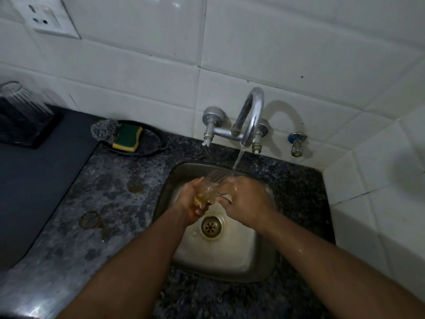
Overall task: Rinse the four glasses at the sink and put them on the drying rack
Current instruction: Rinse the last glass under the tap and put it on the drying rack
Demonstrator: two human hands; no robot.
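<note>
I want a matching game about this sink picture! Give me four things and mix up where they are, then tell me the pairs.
Things:
1. glass
2. sponge
3. drain
4. upside-down glass

Places:
A. in the bottom of the sink
B. on the dark rack at the far left
C. held by the left hand and right hand under the running tap
D. in the black dish beside the steel scrubber

Pairs: 1-C, 2-D, 3-A, 4-B
</note>
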